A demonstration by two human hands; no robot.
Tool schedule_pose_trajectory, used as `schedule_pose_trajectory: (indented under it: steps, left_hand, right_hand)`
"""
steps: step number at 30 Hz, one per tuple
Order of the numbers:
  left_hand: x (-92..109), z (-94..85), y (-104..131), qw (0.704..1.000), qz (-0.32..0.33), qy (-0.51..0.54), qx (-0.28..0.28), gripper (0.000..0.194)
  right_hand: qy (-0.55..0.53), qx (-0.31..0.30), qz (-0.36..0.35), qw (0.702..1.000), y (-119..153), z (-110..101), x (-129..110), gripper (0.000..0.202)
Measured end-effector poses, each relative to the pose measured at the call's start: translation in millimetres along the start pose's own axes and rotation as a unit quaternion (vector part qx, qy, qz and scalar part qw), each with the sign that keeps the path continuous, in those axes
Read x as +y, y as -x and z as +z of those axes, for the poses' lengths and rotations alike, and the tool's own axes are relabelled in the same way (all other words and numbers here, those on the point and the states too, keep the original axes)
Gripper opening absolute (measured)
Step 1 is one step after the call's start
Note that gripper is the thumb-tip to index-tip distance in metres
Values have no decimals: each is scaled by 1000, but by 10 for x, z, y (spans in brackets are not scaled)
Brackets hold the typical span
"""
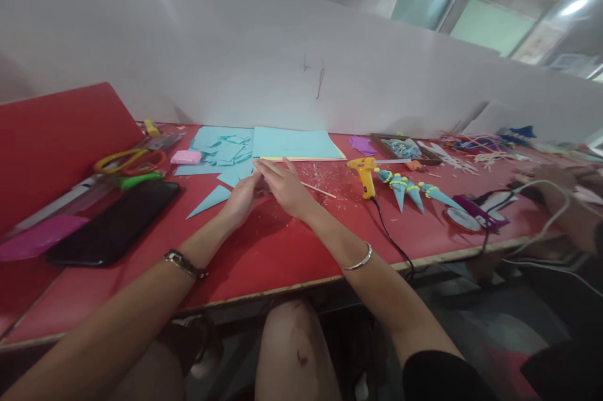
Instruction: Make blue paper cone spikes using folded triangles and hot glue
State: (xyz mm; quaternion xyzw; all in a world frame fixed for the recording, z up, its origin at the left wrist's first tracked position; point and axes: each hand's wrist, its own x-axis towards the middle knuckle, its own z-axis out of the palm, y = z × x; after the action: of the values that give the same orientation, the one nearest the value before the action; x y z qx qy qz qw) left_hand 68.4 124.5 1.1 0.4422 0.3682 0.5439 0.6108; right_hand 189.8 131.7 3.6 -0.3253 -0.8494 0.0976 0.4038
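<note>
My left hand (242,197) and my right hand (286,187) meet palm to palm over the red table (264,263), fingers pressed together. Anything between the palms is hidden. Beside my left hand lies a light blue paper cone (208,201). Just beyond the hands are light blue sheets (296,142) and a pile of cut blue pieces (228,151). A thin wooden stick (319,190) rests right of my right hand. Farther right are a yellow glue gun (363,176) and blue cones with yellow-green trim (412,190).
On the left are a black phone (115,223), scissors (121,161), a pink case (42,236) and a pink block (186,157). A tray (428,154), purple paper (362,145), and a white roll (463,219) lie right. Another person's hand (549,184) is at far right.
</note>
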Motion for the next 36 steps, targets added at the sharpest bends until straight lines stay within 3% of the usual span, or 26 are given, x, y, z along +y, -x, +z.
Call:
schedule_pose_trajectory:
  steps: [2, 5, 7, 9, 13, 15, 17, 20, 23, 30, 36]
  left_hand:
    - [5, -11, -8, 1000, 1, -2, 4, 23]
    - [3, -42, -25, 1000, 1, -17, 16, 25]
    - [-10, -66, -38, 999, 12, -46, 16, 28]
    - [-32, -86, -50, 997, 22, -73, 14, 31]
    - [-73, -101, -72, 997, 31, -73, 25, 30]
    - [-66, -96, -73, 994, 57, -93, 19, 30]
    - [-34, -83, -63, 986, 88, -141, 10, 27]
    - [33, -56, -34, 976, 100, -195, 8, 15]
    - [69, -42, -19, 974, 95, -204, 23, 9]
    - [27, -69, -59, 975, 109, -192, 18, 3]
    - [32, -65, -46, 977, 119, -172, 40, 12]
  right_hand:
    - [-89, 27, 29, 995, 0, -16, 29, 37]
    - [-231, 97, 106, 962, 13, -52, 82, 39]
    - [-249, 156, 133, 947, 25, -75, 101, 41]
    - [-199, 178, 108, 958, 34, -86, 92, 39]
    - [-75, 56, -17, 996, 29, -56, 19, 36]
    - [-58, 28, -29, 998, 23, -43, -17, 37]
    - [-74, 79, -6, 994, 23, -50, -39, 35]
    - [-112, 202, 38, 972, 30, -83, -36, 30]
    - [-130, 246, 89, 956, 31, -99, 11, 26]
    - [-213, 214, 226, 926, 10, -21, 88, 27]
    - [-151, 143, 223, 952, 26, -1, 85, 18]
